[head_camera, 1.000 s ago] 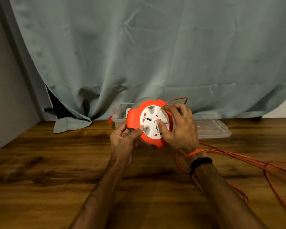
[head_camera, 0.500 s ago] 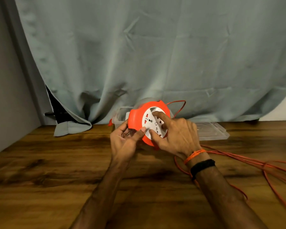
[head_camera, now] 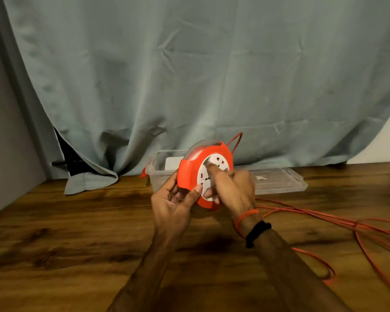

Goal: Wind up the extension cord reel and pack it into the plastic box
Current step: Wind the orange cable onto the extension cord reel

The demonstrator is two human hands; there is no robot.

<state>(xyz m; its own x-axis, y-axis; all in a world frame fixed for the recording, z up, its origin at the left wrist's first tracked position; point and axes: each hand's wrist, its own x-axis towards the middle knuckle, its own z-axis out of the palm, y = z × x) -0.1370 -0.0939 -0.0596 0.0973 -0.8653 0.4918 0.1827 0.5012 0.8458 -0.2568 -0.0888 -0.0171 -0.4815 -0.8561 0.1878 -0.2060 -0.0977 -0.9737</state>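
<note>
The round orange cord reel point(head_camera: 190, 174), held up above the wooden table point(head_camera: 77, 244) before the clear plastic box point(head_camera: 158, 174), looks hard and light, so the left hand point(head_camera: 171, 206) curls round its rim while the right hand point(head_camera: 232, 190) pushes bent fingers into its white face, and the thin orange cord point(head_camera: 324, 218) lies floppy.

The reel point(head_camera: 189, 174) is showing glossy orange plastic around a white plastic face. The box point(head_camera: 158, 176) is looking like clear, smooth plastic. The surface point(head_camera: 77, 244) is showing dark, slightly shiny wood grain; the far curtain point(head_camera: 189, 75) is hanging as matt cloth.
</note>
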